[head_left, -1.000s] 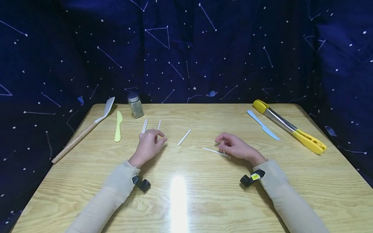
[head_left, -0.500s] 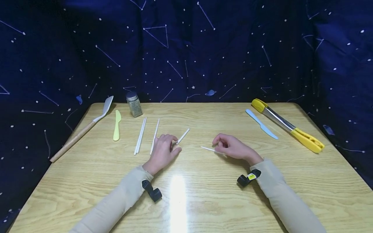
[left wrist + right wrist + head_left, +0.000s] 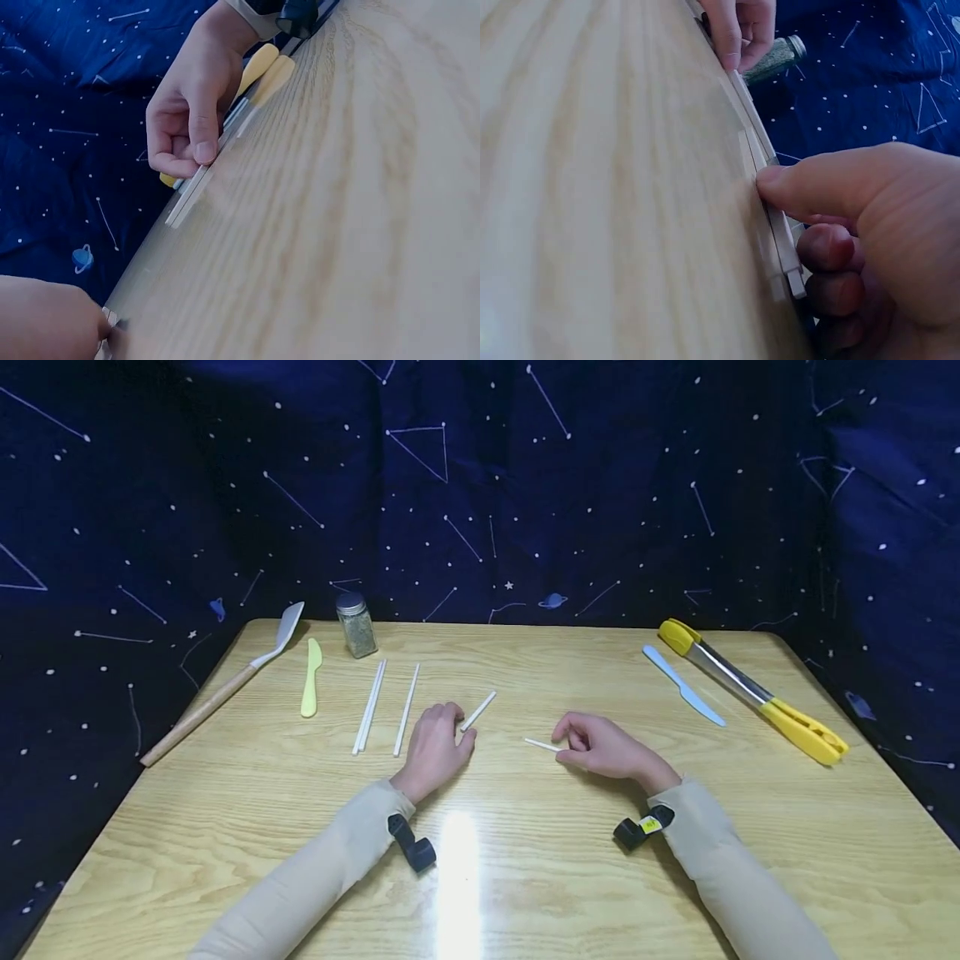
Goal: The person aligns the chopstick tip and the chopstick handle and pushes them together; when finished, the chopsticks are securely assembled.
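Note:
My left hand (image 3: 437, 747) is low over the middle of the table, its thumb and index finger pinching the near end of a short white stick (image 3: 480, 710) that slants away to the right. To its right, my right hand (image 3: 606, 747) pinches another slim white stick (image 3: 538, 743), whose tip points left while its rest is hidden under the fingers. In the right wrist view the thumb (image 3: 776, 184) presses against that stick's side. Left of my left hand lie a pair of longer white sticks (image 3: 371, 706) side by side and a single one (image 3: 407, 708), all like chopsticks.
A glass spice jar (image 3: 356, 628) stands at the back left, beside a yellow knife (image 3: 311, 679) and a wooden-handled spatula (image 3: 225, 690). On the right are a blue knife (image 3: 683, 685) and yellow-and-metal tongs (image 3: 750, 687). A starry dark cloth (image 3: 600, 485) hangs behind the table.
My left hand has moved right, from over the longer sticks to the short white stick, uncovering the longer ones. My right hand stays by its stick, now covering more of it.

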Demonstrator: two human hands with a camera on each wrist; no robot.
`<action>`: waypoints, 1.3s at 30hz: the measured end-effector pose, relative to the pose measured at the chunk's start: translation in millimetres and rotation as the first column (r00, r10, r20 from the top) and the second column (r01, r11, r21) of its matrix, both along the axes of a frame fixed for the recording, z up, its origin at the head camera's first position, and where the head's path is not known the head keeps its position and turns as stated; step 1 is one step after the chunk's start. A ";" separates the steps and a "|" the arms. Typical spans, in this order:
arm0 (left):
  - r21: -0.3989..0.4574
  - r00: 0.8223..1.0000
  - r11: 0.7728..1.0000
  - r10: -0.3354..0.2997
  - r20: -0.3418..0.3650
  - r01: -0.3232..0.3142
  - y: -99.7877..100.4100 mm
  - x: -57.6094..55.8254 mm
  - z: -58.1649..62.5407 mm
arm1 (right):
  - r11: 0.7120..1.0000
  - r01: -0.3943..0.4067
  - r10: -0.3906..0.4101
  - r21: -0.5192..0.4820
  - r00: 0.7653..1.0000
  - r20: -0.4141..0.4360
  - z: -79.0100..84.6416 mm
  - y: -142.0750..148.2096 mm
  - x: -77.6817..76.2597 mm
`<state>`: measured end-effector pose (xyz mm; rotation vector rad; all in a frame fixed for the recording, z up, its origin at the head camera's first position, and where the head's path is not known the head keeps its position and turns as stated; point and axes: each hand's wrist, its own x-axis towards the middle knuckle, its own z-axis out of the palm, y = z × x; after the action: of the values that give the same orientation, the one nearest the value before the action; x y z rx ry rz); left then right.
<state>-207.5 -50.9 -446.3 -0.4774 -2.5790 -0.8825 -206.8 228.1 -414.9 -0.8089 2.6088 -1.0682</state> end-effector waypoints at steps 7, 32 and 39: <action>0.087 0.999 0.996 -0.002 0.033 -0.001 -0.6 1.3 -0.2 | 0.998 0.017 -0.015 0.055 1.000 -0.024 -1.7 -1.5 2.6; 0.348 0.971 0.909 -0.237 -0.025 0.230 -3.1 8.4 1.1 | 0.894 0.224 -0.216 -0.389 0.974 0.064 16.2 -4.7 3.0; 0.348 0.968 0.906 -0.249 -0.023 0.241 -0.8 12.1 2.1 | 0.774 0.297 -0.232 -0.560 0.955 0.185 24.3 -1.6 4.9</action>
<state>-195.4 -51.7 -444.2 -0.6968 -2.3380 -1.4066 -201.8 226.5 -390.7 -0.4567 2.3549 -1.9981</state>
